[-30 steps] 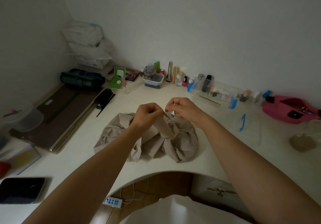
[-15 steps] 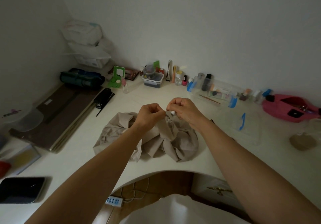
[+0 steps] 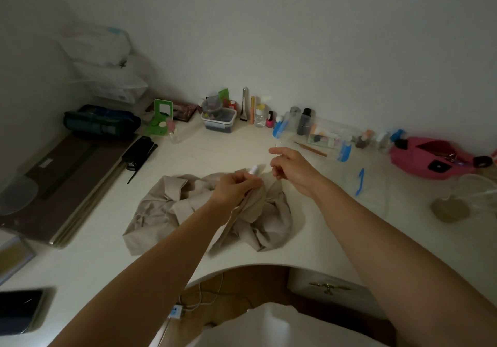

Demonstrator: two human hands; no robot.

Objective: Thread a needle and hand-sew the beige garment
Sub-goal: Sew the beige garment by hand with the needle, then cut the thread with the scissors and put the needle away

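The beige garment (image 3: 172, 212) lies crumpled in the middle of the white desk (image 3: 322, 228). My left hand (image 3: 236, 188) hovers over it, fingers curled round a small white thread spool (image 3: 253, 169) that sticks out past the fingertips. A fold of the garment hangs under that hand. My right hand (image 3: 291, 169) is a little to the right and higher, pinching a thin needle (image 3: 276, 150) that points up. The thread itself is too fine to see.
Along the wall stand small bottles, a clear box with blue clips (image 3: 320, 138) and a tub of odds and ends (image 3: 218, 120). A pink pouch (image 3: 433, 161) lies far right, dark boards (image 3: 67, 185) and a comb (image 3: 141, 155) left, a phone (image 3: 18, 311) near left.
My hands have drawn apart: the right one moved right and up with the needle, the left one dropped toward the garment, and the white spool now shows in it.
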